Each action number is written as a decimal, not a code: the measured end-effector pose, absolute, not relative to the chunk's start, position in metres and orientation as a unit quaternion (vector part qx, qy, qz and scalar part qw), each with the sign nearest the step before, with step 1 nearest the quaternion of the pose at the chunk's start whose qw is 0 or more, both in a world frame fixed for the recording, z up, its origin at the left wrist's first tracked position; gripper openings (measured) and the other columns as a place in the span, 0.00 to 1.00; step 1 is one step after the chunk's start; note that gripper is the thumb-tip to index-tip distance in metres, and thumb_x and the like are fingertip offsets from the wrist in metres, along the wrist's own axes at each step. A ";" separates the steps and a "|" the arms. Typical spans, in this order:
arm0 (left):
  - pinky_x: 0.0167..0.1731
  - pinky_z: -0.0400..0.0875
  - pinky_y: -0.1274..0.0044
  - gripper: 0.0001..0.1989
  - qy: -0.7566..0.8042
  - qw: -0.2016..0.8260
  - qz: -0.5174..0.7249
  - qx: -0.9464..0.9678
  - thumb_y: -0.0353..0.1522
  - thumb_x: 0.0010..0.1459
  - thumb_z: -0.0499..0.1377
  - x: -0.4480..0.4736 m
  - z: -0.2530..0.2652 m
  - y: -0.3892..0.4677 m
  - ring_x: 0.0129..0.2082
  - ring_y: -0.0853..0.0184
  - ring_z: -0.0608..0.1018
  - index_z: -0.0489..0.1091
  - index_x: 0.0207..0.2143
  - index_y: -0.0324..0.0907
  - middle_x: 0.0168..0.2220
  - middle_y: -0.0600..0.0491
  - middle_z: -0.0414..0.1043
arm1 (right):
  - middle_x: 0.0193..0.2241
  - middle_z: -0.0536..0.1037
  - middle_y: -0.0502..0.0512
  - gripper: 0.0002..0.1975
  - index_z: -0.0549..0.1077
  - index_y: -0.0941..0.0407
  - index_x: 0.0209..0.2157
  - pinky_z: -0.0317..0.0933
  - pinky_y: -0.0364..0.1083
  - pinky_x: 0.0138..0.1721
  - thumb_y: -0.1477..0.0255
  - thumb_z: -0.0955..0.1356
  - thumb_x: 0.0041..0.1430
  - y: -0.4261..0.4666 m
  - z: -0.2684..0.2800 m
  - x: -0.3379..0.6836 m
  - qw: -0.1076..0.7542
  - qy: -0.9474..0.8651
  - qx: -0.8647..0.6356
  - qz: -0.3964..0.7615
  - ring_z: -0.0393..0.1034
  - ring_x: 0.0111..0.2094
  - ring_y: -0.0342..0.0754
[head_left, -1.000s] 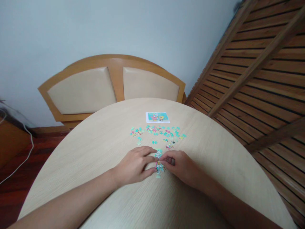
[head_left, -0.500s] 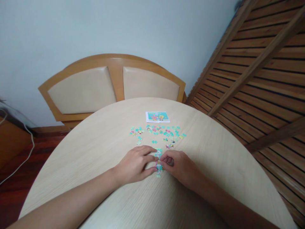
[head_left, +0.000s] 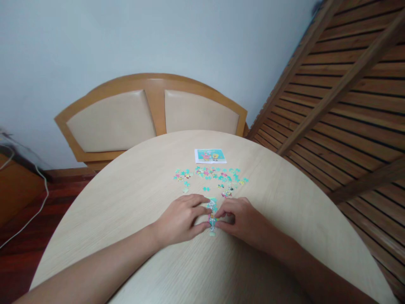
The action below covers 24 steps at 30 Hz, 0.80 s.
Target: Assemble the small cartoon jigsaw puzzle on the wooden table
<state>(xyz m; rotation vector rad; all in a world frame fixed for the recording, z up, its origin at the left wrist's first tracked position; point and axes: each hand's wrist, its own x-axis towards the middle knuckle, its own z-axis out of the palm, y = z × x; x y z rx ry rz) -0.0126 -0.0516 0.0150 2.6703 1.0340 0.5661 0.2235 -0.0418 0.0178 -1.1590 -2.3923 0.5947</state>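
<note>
The strip runs near to far between the left hand, loosely spread, and the right hand, half curled. Both touch it; the right's grip cannot be told.

The left hand lies at the puzzle's left edge, palm down, fingers spread, tips touching it. The right hand is at its right edge, index bent, thumb just nearer, grip unclear. Forearms slant outward from it.

My puzzle pieces look like thin card on a matt, wood-grained table; far left, smooth leather-like chair panels; right, slatted wood.
</note>
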 end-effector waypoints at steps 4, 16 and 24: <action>0.56 0.70 0.65 0.14 0.354 0.107 0.194 0.909 0.40 0.66 0.58 -0.012 0.014 -0.052 0.55 0.59 0.74 0.74 0.51 0.46 0.56 0.49 0.72 | 0.33 0.81 0.49 0.06 0.78 0.52 0.34 0.59 0.50 0.46 0.73 0.76 0.53 -0.039 0.013 0.223 0.220 -0.868 -0.395 0.204 0.75 0.39 0.49; 0.55 0.71 0.63 0.15 0.419 0.075 0.236 0.873 0.37 0.66 0.57 -0.017 0.011 -0.047 0.54 0.58 0.75 0.71 0.53 0.44 0.55 0.47 0.72 | 0.49 0.77 0.59 0.14 0.76 0.54 0.49 0.61 0.55 0.54 0.68 0.71 0.62 -0.019 0.004 0.234 0.245 -0.876 -0.391 0.139 0.69 0.52 0.55; 0.50 0.71 0.60 0.16 0.559 0.020 0.197 0.805 0.35 0.63 0.58 -0.036 0.011 -0.036 0.49 0.53 0.74 0.67 0.52 0.40 0.50 0.43 0.72 | 0.44 0.80 0.57 0.08 0.79 0.53 0.41 0.63 0.55 0.52 0.73 0.66 0.65 -0.004 0.007 0.249 0.238 -0.855 -0.440 0.137 0.71 0.48 0.53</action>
